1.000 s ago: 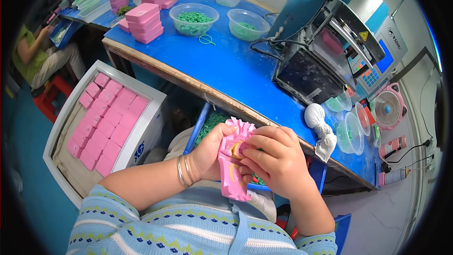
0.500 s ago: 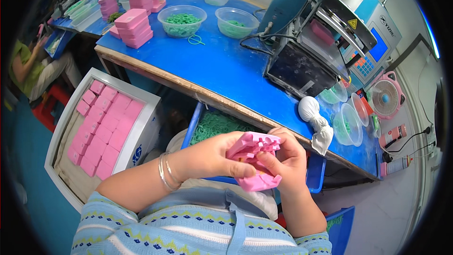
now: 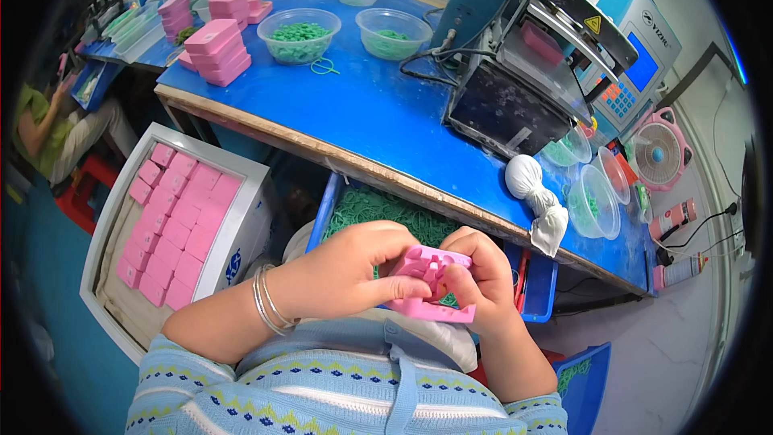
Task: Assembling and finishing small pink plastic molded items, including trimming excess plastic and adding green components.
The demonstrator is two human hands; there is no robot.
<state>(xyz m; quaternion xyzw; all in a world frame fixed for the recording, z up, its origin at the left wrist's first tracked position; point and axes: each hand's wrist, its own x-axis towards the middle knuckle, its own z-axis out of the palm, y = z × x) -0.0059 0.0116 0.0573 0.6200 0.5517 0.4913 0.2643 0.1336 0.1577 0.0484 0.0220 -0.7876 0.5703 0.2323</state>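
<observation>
Over the blue drawer at the table's front edge, I hold a pink rubber mold (image 3: 421, 308) between both hands. My left hand (image 3: 358, 264) grips its left side, the thumb lying along the near part. At the other side, my right hand (image 3: 489, 278) has its fingers wrapped behind the mold and its thumb pressed into the middle. The mold is bent apart, showing notched, uneven inner faces. A little green shows by the right thumb; whether it lies in the mold I cannot tell.
Green strands fill the blue drawer (image 3: 328, 208). A white-framed bin (image 3: 256, 173) of pink blocks stands at left. On the blue table (image 3: 354, 113) are stacked pink blocks (image 3: 216, 52), clear bowls (image 3: 299, 47) of green pieces, a press machine (image 3: 511, 105) and a white cloth bundle (image 3: 527, 181).
The mold has tipped and is less spread toward me. My right thumb has moved deeper into its middle, and both hands have shifted slightly. The view has turned a little.
</observation>
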